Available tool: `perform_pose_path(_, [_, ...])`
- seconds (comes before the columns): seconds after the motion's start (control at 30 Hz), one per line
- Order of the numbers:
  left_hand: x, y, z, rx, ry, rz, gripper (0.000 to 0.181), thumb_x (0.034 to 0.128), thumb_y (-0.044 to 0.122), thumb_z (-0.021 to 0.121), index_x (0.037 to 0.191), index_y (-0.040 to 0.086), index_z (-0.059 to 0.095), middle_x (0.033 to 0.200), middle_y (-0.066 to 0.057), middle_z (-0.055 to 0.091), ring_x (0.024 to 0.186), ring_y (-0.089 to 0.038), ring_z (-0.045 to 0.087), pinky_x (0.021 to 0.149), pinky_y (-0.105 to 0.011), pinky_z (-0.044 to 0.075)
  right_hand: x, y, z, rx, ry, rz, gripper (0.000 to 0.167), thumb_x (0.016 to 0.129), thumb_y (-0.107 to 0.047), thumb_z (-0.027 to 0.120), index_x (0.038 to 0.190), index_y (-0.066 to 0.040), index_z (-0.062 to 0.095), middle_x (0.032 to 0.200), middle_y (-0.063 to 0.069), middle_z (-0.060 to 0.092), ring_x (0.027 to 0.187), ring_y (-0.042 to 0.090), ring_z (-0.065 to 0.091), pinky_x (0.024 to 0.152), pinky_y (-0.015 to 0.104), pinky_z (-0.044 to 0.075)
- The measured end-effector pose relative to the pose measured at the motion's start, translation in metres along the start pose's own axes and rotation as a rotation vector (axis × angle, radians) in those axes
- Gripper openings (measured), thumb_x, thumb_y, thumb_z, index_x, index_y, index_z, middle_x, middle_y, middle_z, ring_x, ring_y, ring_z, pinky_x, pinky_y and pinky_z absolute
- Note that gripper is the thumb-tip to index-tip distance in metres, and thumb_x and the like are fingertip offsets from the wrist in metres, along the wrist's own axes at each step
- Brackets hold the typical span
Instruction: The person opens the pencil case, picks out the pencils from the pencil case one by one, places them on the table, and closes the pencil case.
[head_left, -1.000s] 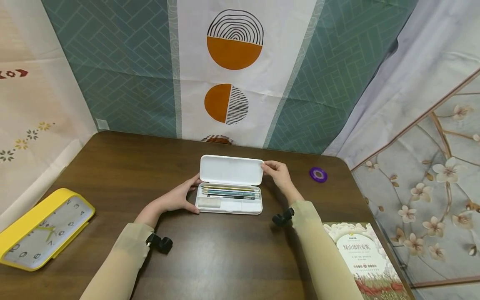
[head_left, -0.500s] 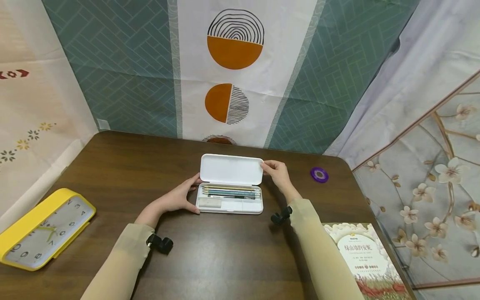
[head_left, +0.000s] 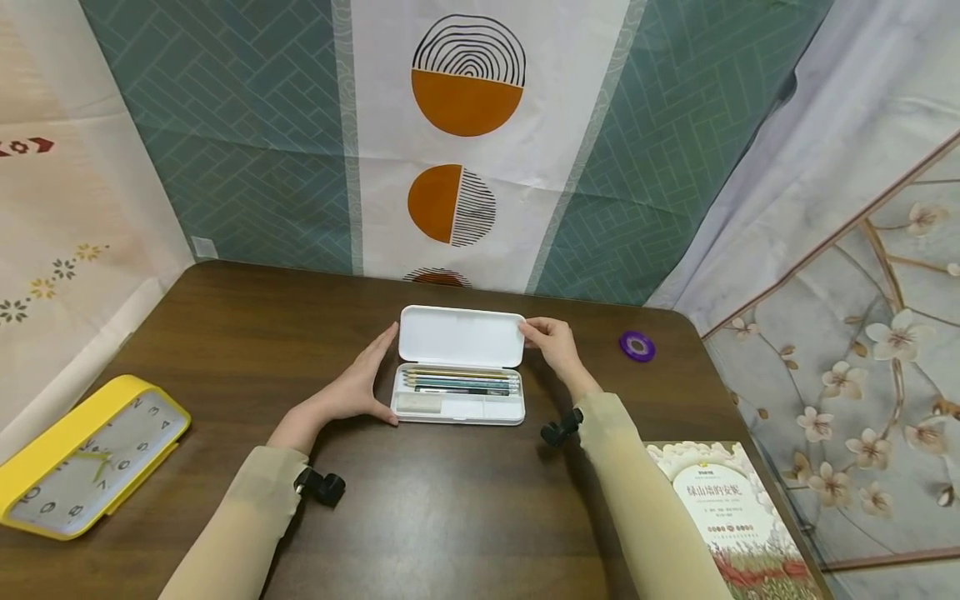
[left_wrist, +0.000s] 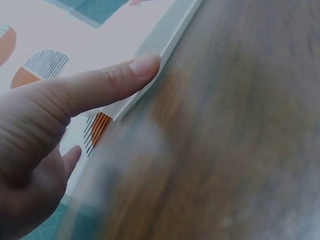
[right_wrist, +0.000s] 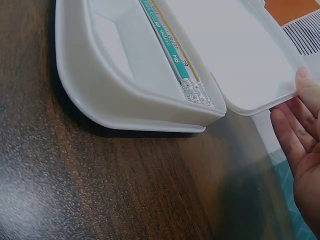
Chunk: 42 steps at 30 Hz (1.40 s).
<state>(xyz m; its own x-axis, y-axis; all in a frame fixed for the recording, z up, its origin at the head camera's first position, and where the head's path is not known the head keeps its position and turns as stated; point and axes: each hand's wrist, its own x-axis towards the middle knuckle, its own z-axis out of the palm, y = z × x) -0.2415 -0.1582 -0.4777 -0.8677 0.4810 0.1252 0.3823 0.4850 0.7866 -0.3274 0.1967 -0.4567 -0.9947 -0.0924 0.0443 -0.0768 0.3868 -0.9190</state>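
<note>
A white pencil case [head_left: 463,409] lies on the table with its lid [head_left: 461,336] tipped back on the far side. Several pencils [head_left: 461,381] fill the rear compartment, and a pale eraser-like block [head_left: 418,403] sits at the front left. My left hand [head_left: 351,392] is at the case's left side, fingers stretched away from me, thumb [left_wrist: 145,67] touching the near corner. With thumb and fingers my right hand [head_left: 553,348] pinches the lid's right edge; the right wrist view shows the thumb on the lid's inner face [right_wrist: 240,55] and fingers beneath.
On the brown table [head_left: 420,508] a yellow clock [head_left: 97,458] stands at the left. A purple ring-shaped object [head_left: 637,346] lies at the back right. A book [head_left: 731,517] is at the right front edge. Patterned cloth [head_left: 262,150] hangs behind the table.
My left fingers have straightened and come away from the case's left side, while the thumb stays at the near corner. The right hand keeps its grip on the lid.
</note>
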Motion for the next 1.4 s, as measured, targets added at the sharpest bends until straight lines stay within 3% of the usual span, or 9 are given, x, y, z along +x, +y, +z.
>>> perform_pose_path(0.23, [-0.0007,0.0031,0.002,0.013,-0.029,0.012,0.143,0.0533,0.021,0.097,0.159,0.011,0.0,0.165,-0.017,0.001,0.15,-0.041,0.001,0.113,-0.066,0.015,-0.0016,0.0003,-0.0005,-0.02,-0.009,0.014,0.033,0.096,-0.016,0.063,0.116,0.01,0.066,0.107,0.026,0.069,0.074,0.005,0.065,0.082,0.036,0.058])
perform_pose_path(0.53, [-0.0019,0.0064,0.0011,-0.006,-0.094,-0.004,0.14,0.0569,0.022,0.095,0.159,0.012,-0.001,0.166,-0.01,-0.004,0.152,-0.035,-0.001,0.117,-0.059,0.015,-0.0029,0.0013,-0.0012,-0.013,0.0,0.027,0.033,0.096,-0.016,0.064,0.116,0.01,0.066,0.104,0.023,0.069,0.073,0.004,0.064,0.08,0.032,0.058])
perform_pose_path(0.87, [-0.0011,0.0049,-0.001,-0.02,-0.111,0.009,0.142,0.0562,0.026,0.095,0.159,0.013,-0.002,0.166,-0.009,-0.005,0.152,-0.033,-0.002,0.117,-0.058,0.013,-0.0033,-0.002,-0.0003,0.017,0.003,0.004,0.031,0.095,-0.012,0.065,0.114,0.012,0.066,0.105,0.026,0.069,0.071,0.002,0.063,0.085,0.043,0.056])
perform_pose_path(1.17, [-0.0034,0.0048,-0.0025,-0.007,-0.089,0.07,0.121,0.0743,0.022,0.086,0.159,0.011,0.0,0.166,-0.011,-0.005,0.152,-0.034,0.001,0.117,-0.056,0.016,-0.0027,-0.0013,0.0,0.003,-0.005,-0.021,0.03,0.095,-0.011,0.065,0.114,0.012,0.066,0.105,0.028,0.069,0.071,0.003,0.063,0.086,0.048,0.055])
perform_pose_path(1.33, [-0.0024,0.006,-0.0028,-0.001,-0.084,0.059,0.124,0.0719,0.02,0.088,0.158,0.009,-0.001,0.166,-0.011,-0.006,0.152,-0.034,0.001,0.117,-0.057,0.016,-0.0025,-0.0049,0.0001,0.013,-0.013,-0.018,0.031,0.094,-0.011,0.065,0.113,0.013,0.066,0.104,0.027,0.069,0.071,0.003,0.063,0.084,0.043,0.057])
perform_pose_path(1.4, [-0.0013,0.0064,-0.003,-0.013,-0.084,0.047,0.126,0.0705,0.019,0.089,0.158,0.009,-0.001,0.166,-0.011,-0.007,0.152,-0.035,0.0,0.117,-0.058,0.015,-0.0013,-0.0064,0.0003,0.018,-0.022,-0.013,0.031,0.094,-0.009,0.064,0.114,0.015,0.065,0.105,0.028,0.069,0.073,0.01,0.066,0.086,0.046,0.056])
